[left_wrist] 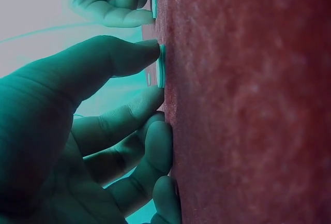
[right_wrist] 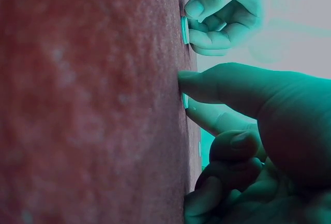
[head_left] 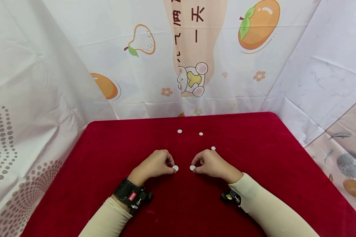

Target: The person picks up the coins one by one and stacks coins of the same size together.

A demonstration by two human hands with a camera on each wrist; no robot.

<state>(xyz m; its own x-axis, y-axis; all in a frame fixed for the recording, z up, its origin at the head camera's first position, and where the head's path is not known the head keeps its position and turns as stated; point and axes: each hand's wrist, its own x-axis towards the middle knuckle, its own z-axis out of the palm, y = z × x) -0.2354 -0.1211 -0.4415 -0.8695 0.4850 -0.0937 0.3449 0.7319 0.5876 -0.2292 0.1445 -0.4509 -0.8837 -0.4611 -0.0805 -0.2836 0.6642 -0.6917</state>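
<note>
In the head view my left hand (head_left: 158,163) pinches a small white round disc (head_left: 175,168) between thumb and index finger. Lying flat on the red cloth, that disc (left_wrist: 161,66) shows edge-on in the left wrist view, a fingertip at either side. Across a short gap, my right hand (head_left: 212,164) pinches a similar white disc (head_left: 192,168), also down on the cloth. From the right wrist, only a sliver of this disc (right_wrist: 185,101) appears between thumb and finger. The other fingers of both hands are curled against or close to the cloth.
Farther back lie more white discs: one at back centre (head_left: 179,131), a smaller-looking disc (head_left: 201,134) to its right, and a disc (head_left: 213,148) just beyond the right hand. A red cloth (head_left: 121,138) covers the table. Printed curtains (head_left: 106,42) hang behind and beside it.
</note>
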